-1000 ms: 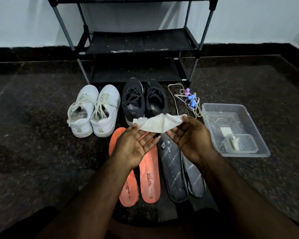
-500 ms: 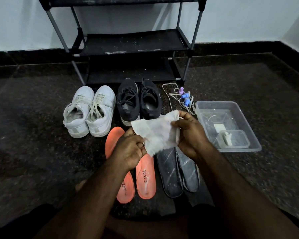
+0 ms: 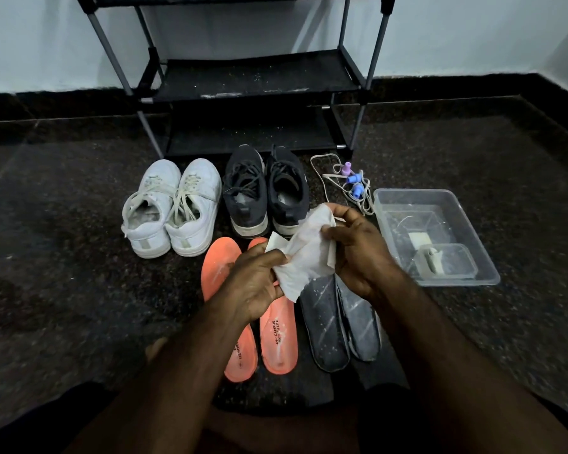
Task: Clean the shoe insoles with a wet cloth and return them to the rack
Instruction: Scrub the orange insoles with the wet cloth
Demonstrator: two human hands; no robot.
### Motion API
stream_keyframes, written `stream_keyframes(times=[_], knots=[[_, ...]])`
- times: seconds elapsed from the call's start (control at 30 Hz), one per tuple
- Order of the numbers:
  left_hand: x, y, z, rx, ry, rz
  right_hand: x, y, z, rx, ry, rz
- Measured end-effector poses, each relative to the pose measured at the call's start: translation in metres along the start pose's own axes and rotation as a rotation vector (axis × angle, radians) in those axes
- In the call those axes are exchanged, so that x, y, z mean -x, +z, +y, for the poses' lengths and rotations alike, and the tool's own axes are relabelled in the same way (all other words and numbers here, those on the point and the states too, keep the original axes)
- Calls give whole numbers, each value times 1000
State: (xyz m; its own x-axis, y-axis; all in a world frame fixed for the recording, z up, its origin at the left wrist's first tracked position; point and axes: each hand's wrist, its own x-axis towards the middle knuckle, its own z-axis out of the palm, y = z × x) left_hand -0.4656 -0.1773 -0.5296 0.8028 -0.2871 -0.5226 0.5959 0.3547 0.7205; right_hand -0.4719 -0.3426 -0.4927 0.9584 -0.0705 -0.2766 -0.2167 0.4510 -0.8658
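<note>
White cloth (image 3: 304, 257): pinched between left hand (image 3: 254, 286) and right hand (image 3: 358, 253), both curled on it, above orange insoles (image 3: 277, 339) and grey insoles (image 3: 328, 326) (on floor); rack (image 3: 253, 77) behind.

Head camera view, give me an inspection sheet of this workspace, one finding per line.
Surface: dark speckled floor.
Job's things: white cloth held above two orange insoles and two grey insoles; rack shelves hold no shoes.
Clutter: white shoes, black shoes, clear tub holding a small container.
Grippers: left hand and right hand both grip the cloth.
Cables: white cord with blue and purple pieces on floor.
Surroundings: pale wall.
</note>
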Motion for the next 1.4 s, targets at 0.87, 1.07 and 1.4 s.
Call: stream_keyframes(times=[0.87,1.07,1.4], knots=[[7,3,-4,-113,111,-38,-5,2,30,442,35,38],[3,-2,-5,-55,55,7,-9,-4,26,252,-58,15],[3,-6,-3,-50,-34,-73,-6,-10,18,456,-140,16]])
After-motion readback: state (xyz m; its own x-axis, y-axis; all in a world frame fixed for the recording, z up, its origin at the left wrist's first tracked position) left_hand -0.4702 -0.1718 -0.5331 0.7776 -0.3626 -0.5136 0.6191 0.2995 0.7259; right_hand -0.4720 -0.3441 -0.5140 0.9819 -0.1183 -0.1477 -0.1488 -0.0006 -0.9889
